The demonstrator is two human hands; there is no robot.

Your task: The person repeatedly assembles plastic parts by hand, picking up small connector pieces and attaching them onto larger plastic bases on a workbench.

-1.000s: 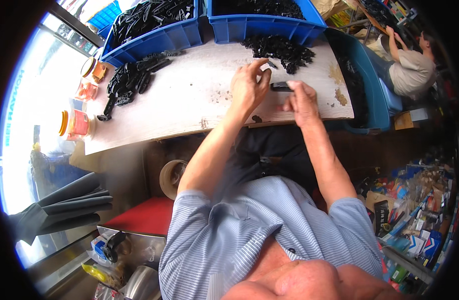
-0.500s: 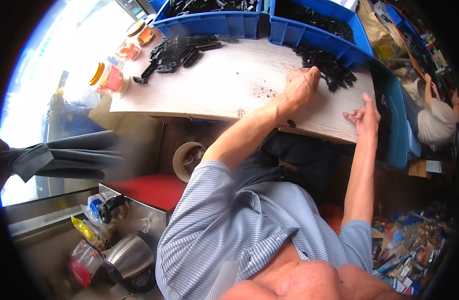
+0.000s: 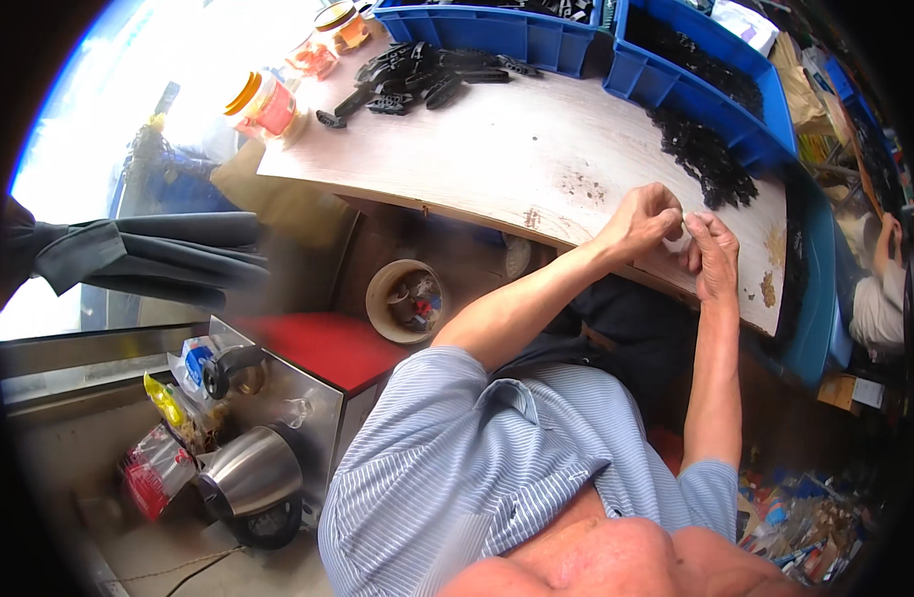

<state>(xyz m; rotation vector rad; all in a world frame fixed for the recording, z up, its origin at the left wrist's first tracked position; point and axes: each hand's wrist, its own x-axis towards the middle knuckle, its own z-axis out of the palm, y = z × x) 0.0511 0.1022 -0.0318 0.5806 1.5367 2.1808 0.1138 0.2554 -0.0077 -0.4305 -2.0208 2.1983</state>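
Observation:
Over the near edge of the pale wooden table [image 3: 497,149], my two hands are close together, fingertips almost meeting. My left hand [image 3: 640,225] is closed in a pinch. Facing it, my right hand [image 3: 713,255] also has its fingers bent in, thumb and forefinger together. A tiny pale spot shows between the fingertips, too small to name. Beyond my hands lies a heap of small black parts [image 3: 704,159]. Longer black plastic pieces [image 3: 417,75] are piled at the table's far left.
Two blue bins [image 3: 487,38] [image 3: 701,90] with black parts line the back. Jars with orange-yellow lids [image 3: 268,107] stand left. A teal bin [image 3: 810,289] borders the right side. Below are a round bucket [image 3: 405,323], a red surface [image 3: 322,348] and a steel kettle [image 3: 253,483]. Another person's sleeve [image 3: 878,308] shows far right.
My left hand has come back from the small black heap toward the near edge. My right hand has moved left to meet it, its fingers closing. The whole view has shifted.

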